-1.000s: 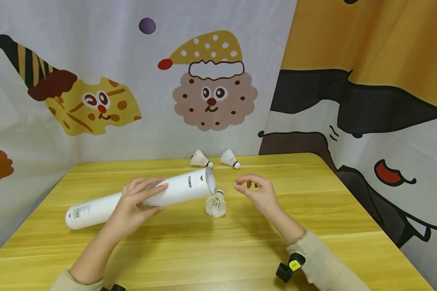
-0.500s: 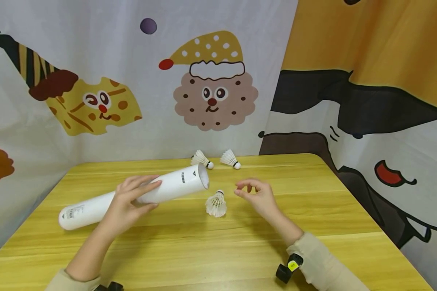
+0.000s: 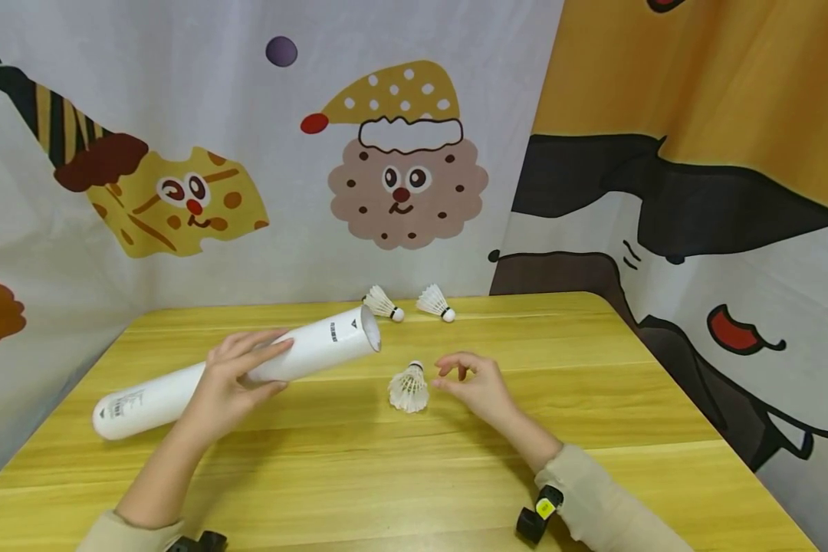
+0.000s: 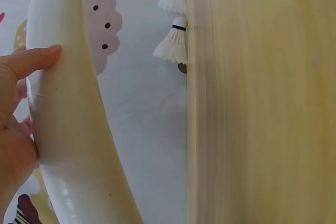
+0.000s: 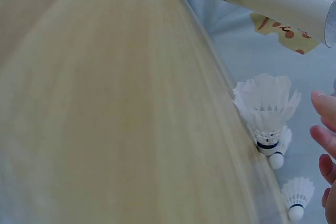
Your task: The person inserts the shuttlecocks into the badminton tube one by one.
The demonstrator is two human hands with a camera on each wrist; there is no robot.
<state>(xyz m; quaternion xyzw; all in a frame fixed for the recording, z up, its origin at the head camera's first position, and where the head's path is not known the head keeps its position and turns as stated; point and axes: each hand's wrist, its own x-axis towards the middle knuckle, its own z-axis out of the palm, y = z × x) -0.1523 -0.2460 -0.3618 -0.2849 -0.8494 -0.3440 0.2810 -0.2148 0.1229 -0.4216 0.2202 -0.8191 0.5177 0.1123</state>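
My left hand (image 3: 228, 387) grips a long white shuttlecock tube (image 3: 327, 343) around its middle, thumb on the near side. The tube tilts up to the right, and its uncapped mouth faces right. In the left wrist view, the thumb presses on the tube's (image 4: 73, 114) side. A white feather shuttlecock (image 3: 409, 389) rests on the table just beyond the tube's mouth, its cork pointing away from me. My right hand (image 3: 481, 391) hovers right beside it with fingers bent and nothing between them. From the right wrist, a gap shows between those fingertips and the shuttlecock (image 5: 266, 106).
Two more shuttlecocks, a left one (image 3: 383, 303) and a right one (image 3: 436, 303), lie near the back edge of the wooden table (image 3: 400, 483). A cartoon-printed curtain (image 3: 248, 115) hangs right behind the table.
The left hand has drawn the tube leftward, away from the shuttlecock on the table. The right hand has shifted slightly left and down, closer to that shuttlecock.
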